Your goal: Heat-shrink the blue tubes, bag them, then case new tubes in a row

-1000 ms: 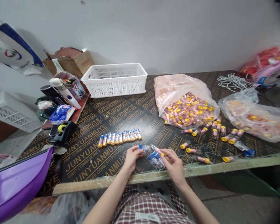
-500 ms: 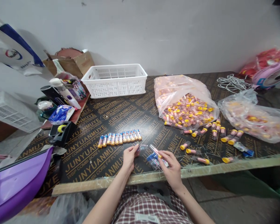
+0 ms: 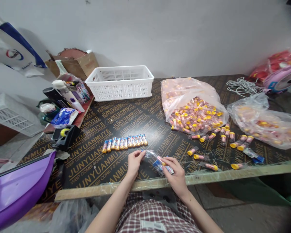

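Observation:
My left hand (image 3: 134,163) pinches a small clear printed plastic sleeve (image 3: 149,154) between thumb and fingertips. In my right hand (image 3: 176,174) is a clear tube with a yellow cap (image 3: 160,158), its far end pointing left at the sleeve. The tube's tip meets the sleeve's mouth; whether it is inside, I cannot tell. Below the tube lies a small heap of blue-printed sleeves (image 3: 158,167), partly covered by my right hand. Beyond my left hand stretches a row of blue-wrapped tubes (image 3: 125,142), side by side on the dark table (image 3: 94,161).
A large plastic bag (image 3: 184,87) spills yellow-capped tubes, with loose tubes (image 3: 210,166) near it. Another filled bag (image 3: 276,126) lies at right. A white basket (image 3: 121,91) stands at the back. A tape dispenser (image 3: 65,137) and purple dustpan-like object (image 3: 21,191) are at left.
The tube in my right hand has moved down and left, tilting toward the sleeve, so its tip now meets the sleeve. My left hand stays almost in place.

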The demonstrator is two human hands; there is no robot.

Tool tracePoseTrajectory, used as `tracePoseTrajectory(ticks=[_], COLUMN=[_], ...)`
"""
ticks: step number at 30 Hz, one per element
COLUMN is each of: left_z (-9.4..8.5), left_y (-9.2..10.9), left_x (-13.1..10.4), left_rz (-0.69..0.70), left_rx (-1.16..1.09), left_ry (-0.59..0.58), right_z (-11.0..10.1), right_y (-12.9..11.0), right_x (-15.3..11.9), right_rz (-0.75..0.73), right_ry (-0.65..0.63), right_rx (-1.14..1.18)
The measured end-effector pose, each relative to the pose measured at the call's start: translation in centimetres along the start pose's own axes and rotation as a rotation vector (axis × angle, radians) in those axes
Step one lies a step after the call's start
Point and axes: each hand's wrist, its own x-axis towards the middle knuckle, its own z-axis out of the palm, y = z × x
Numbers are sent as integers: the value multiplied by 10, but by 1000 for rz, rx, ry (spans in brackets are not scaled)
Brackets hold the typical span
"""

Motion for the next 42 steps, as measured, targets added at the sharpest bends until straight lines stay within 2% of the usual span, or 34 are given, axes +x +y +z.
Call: tracePoseTrajectory(ticks=[4,15,17,20,22,27,29,33,36,42], left_z=[-1,-7,-6,-4,-1,7,9,11,13,16], left_y=[2,-6,-6,-3,1,17,23,30,33,36], left_x=[1,-1,-1,-3,-5,-14,-18,-24,-28,-33], left_rz=[-51,37,35,13,-29,-200,-247,-278,-305,-336], left_rx=[-88,41,50,36,-32,-338,-381,-316,-253,-222], left_ry=[32,96,94,86,41,-213,-242,-344,-441,-468], right_z=[-1,2,4,8,11,14,14,12,8,5], right_y=[2,-1,-3,-7,-9,-5,-2,1,-1,-4], right_x=[1,1,1,-2,-4,-5,-2,7,15,18], right_rz=[-12,-65,-53,-40,-35,-32,-50,-84,-120,-190], right_ry=[19,96,85,-1,-61,-145,-137,-118,-199,-347], right_rx=[-25,-43,-29,11,31,68,33,-33,23,126])
